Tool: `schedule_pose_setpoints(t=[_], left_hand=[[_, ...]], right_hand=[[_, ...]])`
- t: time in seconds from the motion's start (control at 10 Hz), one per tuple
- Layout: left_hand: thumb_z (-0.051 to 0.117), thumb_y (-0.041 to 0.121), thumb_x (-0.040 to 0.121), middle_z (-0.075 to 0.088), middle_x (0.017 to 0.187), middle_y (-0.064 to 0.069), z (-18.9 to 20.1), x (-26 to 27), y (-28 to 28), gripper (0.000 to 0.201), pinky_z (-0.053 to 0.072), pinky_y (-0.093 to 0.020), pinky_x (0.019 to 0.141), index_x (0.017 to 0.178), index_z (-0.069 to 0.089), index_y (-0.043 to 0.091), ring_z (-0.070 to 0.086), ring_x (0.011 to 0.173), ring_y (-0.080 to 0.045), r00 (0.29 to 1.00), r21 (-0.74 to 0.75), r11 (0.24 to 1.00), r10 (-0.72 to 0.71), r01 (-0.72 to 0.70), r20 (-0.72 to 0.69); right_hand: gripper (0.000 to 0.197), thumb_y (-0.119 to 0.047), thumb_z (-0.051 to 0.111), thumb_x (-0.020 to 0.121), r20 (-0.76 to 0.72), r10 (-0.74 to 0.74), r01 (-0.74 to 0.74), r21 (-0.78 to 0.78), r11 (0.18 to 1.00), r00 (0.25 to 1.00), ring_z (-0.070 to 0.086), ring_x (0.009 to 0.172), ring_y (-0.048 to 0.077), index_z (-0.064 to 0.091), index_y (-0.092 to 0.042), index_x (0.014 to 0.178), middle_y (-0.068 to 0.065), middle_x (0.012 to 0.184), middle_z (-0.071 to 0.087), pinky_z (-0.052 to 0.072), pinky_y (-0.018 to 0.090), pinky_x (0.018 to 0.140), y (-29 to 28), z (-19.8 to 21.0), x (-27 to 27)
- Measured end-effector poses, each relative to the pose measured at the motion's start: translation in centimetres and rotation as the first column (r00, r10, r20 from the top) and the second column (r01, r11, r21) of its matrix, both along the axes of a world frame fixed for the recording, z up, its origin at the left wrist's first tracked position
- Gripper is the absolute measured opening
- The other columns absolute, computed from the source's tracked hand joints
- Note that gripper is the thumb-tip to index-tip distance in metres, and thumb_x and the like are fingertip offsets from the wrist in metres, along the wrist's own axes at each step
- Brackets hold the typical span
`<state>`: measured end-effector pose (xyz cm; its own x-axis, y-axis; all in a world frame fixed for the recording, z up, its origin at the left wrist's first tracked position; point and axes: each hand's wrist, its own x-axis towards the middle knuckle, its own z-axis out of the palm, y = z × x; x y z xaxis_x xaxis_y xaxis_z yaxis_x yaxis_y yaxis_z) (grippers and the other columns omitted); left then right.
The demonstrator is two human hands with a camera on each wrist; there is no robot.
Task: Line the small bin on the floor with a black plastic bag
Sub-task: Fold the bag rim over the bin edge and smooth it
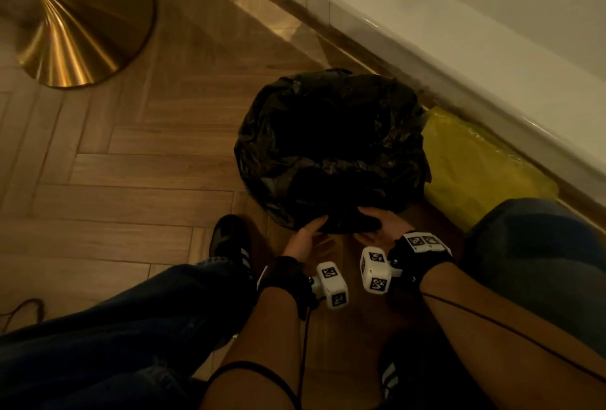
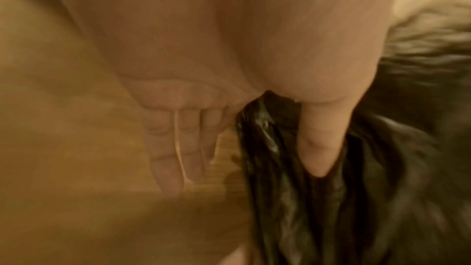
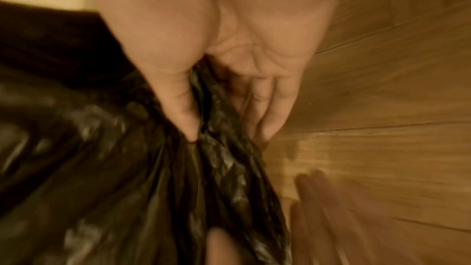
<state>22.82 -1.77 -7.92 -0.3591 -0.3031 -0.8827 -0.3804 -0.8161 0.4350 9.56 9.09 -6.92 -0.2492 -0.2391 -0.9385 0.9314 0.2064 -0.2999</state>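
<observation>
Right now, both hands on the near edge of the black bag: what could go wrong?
1. The left hand and right hand pinch the black bag only at its near edge, thumbs on top; pulling could drag the far side off the rim.
2. The film is bunched under the thumbs in the wrist views; a hard tug might tear it.
3. The yellow bag touches the bag's right side and could snag.

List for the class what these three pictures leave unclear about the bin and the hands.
- Small bin: hidden in every view under the crinkled black plastic bag; its colour and material cannot be told.
- Left hand: head view hides the fingertips behind the bag; the left wrist view is blurred.
- Right hand: fingers partly under the bag; right wrist view blurred.
- Yellow plastic sheet: partly covered by a knee.
</observation>
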Motion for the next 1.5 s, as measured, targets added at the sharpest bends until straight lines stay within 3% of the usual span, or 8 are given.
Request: schedule_pose_setpoints(t=[0.1,0.3,0.4,0.6,0.8,1.1,1.4,1.5], left_hand=[[0.055,0.019,0.100,0.066,0.115,-0.015,0.5,-0.3,0.4,0.031,0.048,-0.046,0.103,0.127,0.059,0.005,0.060,0.110,-0.034,0.985,0.091,0.984,0.162,-0.156,-0.065],[0.069,0.015,0.090,0.068,0.118,-0.016,1.0,-1.0,-0.5,0.025,0.053,-0.042,0.093,0.111,0.064,0.003,0.065,0.105,-0.032,0.983,-0.013,0.984,0.179,-0.179,0.045],[0.066,0.007,0.090,0.065,0.108,-0.013,1.3,-1.2,-0.7,0.014,0.049,-0.031,0.084,0.103,0.061,0.004,0.061,0.094,-0.030,0.945,-0.289,0.957,0.108,-0.015,0.308],[0.064,0.008,0.090,0.064,0.123,-0.020,2.1,-1.2,-0.6,0.042,0.048,-0.033,0.089,0.131,0.058,-0.002,0.061,0.112,-0.037,0.908,-0.396,0.918,0.173,-0.009,0.382],[0.077,0.020,0.078,0.067,0.125,-0.015,2.5,-0.2,-2.5,0.066,0.059,-0.038,0.077,0.138,0.055,0.005,0.066,0.106,-0.035,0.927,-0.158,0.927,0.359,-0.340,0.112],[0.052,0.013,0.098,0.061,0.131,-0.023,3.3,-1.0,-2.4,0.037,0.042,-0.031,0.088,0.131,0.059,-0.003,0.057,0.118,-0.041,0.903,-0.429,0.894,0.284,-0.128,0.323],[0.049,0.039,0.082,0.061,0.134,-0.022,-1.2,-1.1,-3.3,0.063,0.051,-0.050,0.104,0.129,0.056,-0.002,0.059,0.123,-0.040,0.906,-0.290,0.910,0.364,-0.296,0.217],[0.050,0.036,0.099,0.065,0.126,-0.013,5.9,-2.1,-2.1,0.047,0.054,-0.043,0.093,0.134,0.057,0.005,0.062,0.116,-0.034,0.862,-0.121,0.860,0.504,-0.495,0.056]], right_hand=[[0.024,-0.011,0.065,0.086,0.042,0.053,-0.053,0.013,0.998,0.998,0.065,0.088,0.028,0.061,-0.007,0.109,0.014,0.100,0.067,0.059,0.034,0.061,0.0,0.1,0.6],[0.028,-0.015,0.069,0.080,-0.051,0.268,-0.246,0.260,0.934,0.962,0.067,0.068,0.029,0.066,0.002,0.102,0.016,0.072,0.073,0.059,0.041,0.079,0.6,-0.6,0.6],[0.019,-0.006,0.058,0.089,-0.032,0.081,-0.073,0.211,0.975,0.996,0.066,0.056,0.025,0.059,-0.001,0.108,0.016,0.085,0.067,0.056,0.026,0.046,0.6,-0.4,0.3],[0.027,-0.012,0.054,0.090,0.039,-0.196,0.194,0.052,0.980,0.980,0.055,0.068,0.025,0.056,-0.010,0.116,0.012,0.098,0.060,0.048,0.021,0.037,0.9,0.7,-0.8],[0.046,-0.035,0.072,0.075,-0.127,0.248,-0.201,0.303,0.931,0.960,0.058,0.058,0.027,0.060,-0.006,0.108,0.014,0.079,0.065,0.048,0.034,0.057,2.0,1.2,-1.8],[0.018,-0.005,0.052,0.093,-0.080,-0.296,0.303,0.088,0.949,0.952,0.053,0.064,0.016,0.053,-0.007,0.112,0.008,0.079,0.055,0.052,0.022,0.037,1.8,2.7,-1.9],[0.022,-0.006,0.052,0.086,0.092,-0.424,0.432,-0.277,0.858,0.901,0.058,0.082,0.024,0.060,-0.007,0.106,0.014,0.097,0.059,0.056,0.039,0.087,2.5,4.2,-2.3],[0.028,0.007,0.046,0.082,0.090,-0.366,0.376,-0.293,0.879,0.926,0.059,0.088,0.025,0.061,-0.004,0.103,0.015,0.098,0.061,0.057,0.038,0.086,2.9,4.3,-2.2]])
